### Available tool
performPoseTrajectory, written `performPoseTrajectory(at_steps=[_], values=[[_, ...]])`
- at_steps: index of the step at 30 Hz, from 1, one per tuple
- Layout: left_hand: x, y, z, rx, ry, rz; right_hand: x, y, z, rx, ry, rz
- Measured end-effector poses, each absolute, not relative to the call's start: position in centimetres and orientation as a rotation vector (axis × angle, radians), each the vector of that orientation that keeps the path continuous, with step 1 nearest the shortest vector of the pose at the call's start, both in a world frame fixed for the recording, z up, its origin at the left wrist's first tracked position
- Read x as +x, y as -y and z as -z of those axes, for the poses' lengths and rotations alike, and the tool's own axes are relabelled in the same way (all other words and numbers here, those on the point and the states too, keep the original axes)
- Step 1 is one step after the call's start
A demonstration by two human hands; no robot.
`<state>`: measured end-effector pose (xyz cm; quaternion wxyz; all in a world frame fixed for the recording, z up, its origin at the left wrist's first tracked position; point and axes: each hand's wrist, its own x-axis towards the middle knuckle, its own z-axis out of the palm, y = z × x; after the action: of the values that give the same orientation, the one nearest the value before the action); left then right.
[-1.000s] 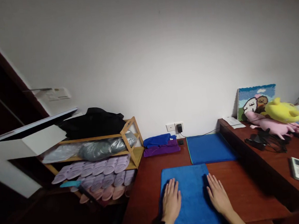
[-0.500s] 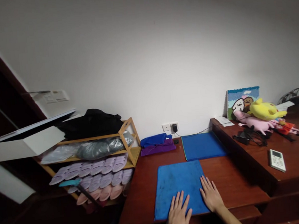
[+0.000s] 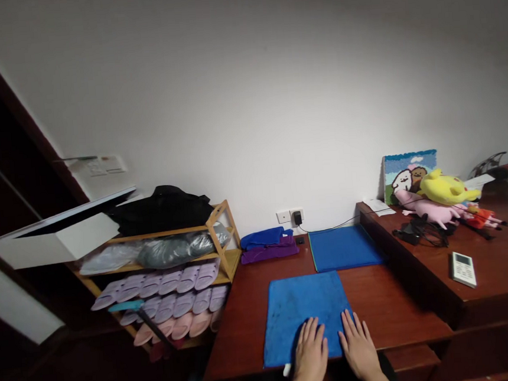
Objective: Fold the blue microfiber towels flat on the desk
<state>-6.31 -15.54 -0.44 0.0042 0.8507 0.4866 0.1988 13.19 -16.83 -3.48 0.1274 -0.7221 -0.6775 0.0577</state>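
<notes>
A blue towel [image 3: 302,308] lies spread flat on the dark red wooden table [image 3: 379,304]. My left hand [image 3: 310,354] rests open, palm down, on the towel's near edge. My right hand [image 3: 359,347] lies open and flat just beside it at the towel's near right corner. A dark watch shows at my left wrist. Neither hand holds anything.
A second blue towel [image 3: 342,248] lies farther back, with folded blue and purple cloths [image 3: 268,245] at the wall. A raised desk [image 3: 500,258] on the right carries plush toys [image 3: 443,194], cables and a white remote [image 3: 462,269]. A wooden rack [image 3: 176,268] with several slippers stands left.
Both hands have slid back along the towel from its middle to its near edge and come closer together. The view has pulled back and shifted slightly.
</notes>
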Motion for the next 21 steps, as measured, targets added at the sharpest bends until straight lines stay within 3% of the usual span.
performPoseTrajectory(at_steps=[6,16,21], values=[[-1.1,13.7,0.6,2.521,-1.555,-0.445,13.5,17.3,4.1,-2.053,2.032,-0.205],[-15.4,16.5,3.2,2.225,-2.253,-0.279,13.6,17.3,4.6,-2.098,1.988,-0.181],[-14.7,14.7,1.2,2.304,-2.238,-0.374,13.7,17.0,5.3,-2.135,1.989,-0.182]])
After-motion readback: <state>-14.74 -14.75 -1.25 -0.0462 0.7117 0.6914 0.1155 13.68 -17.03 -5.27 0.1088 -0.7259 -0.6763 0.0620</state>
